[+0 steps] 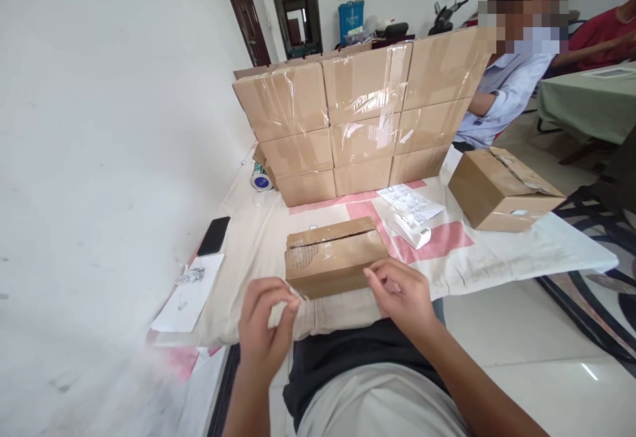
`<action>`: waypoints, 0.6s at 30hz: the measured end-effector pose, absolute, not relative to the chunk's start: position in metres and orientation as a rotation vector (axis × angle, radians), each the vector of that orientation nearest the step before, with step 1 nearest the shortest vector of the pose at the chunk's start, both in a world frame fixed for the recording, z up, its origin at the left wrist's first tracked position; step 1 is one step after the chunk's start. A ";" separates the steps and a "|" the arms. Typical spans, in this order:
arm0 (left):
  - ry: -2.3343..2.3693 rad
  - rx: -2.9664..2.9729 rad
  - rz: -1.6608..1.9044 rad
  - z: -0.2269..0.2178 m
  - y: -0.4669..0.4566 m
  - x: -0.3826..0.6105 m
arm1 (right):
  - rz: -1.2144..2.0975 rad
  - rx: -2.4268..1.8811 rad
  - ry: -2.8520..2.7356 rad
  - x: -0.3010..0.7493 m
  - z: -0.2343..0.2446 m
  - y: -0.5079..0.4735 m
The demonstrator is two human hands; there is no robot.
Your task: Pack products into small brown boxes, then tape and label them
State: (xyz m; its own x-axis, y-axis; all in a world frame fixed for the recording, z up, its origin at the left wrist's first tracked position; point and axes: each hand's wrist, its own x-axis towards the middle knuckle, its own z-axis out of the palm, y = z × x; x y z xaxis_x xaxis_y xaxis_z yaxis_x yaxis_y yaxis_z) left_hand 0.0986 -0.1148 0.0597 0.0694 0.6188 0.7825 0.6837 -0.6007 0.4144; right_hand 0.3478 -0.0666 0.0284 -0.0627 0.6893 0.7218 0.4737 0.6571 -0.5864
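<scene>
A small brown cardboard box [332, 278] lies on the cloth-covered table [238, 271] in front of me, its top flaps nearly meeting along a ragged seam. My left hand [268, 321] hovers near the box's front left corner, thumb and forefinger pinched together. My right hand [402, 291] is by its front right corner, also pinched. What either pinch holds, if anything, is too small to make out. A white tape dispenser [411, 230] sits right of the box, partly over a printed sheet [422, 206].
Behind the box stands a tall wall of taped cartons [365, 86]. A larger carton [501, 192] is at the right. On the left lie a black phone [214, 236] and a white paper [186, 304] with small clips. A person [517, 79] sits beyond the cartons.
</scene>
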 end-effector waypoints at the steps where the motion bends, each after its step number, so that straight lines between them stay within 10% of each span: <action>1: -1.442 -2.329 -1.516 0.067 -0.108 0.090 | 0.181 -0.942 -1.711 0.350 0.034 -0.061; 18: -1.753 -2.818 -0.617 0.097 -0.021 0.061 | 0.009 -1.083 -2.346 0.345 0.044 -0.012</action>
State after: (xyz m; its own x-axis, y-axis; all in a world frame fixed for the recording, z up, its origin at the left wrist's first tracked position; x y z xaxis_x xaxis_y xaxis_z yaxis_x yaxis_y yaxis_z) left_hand 0.0614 -0.0208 0.0967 0.4022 0.8977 0.1801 0.8128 -0.4406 0.3810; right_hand 0.3445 -0.0122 0.0435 -0.5240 0.7053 0.4775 0.7017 0.6752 -0.2274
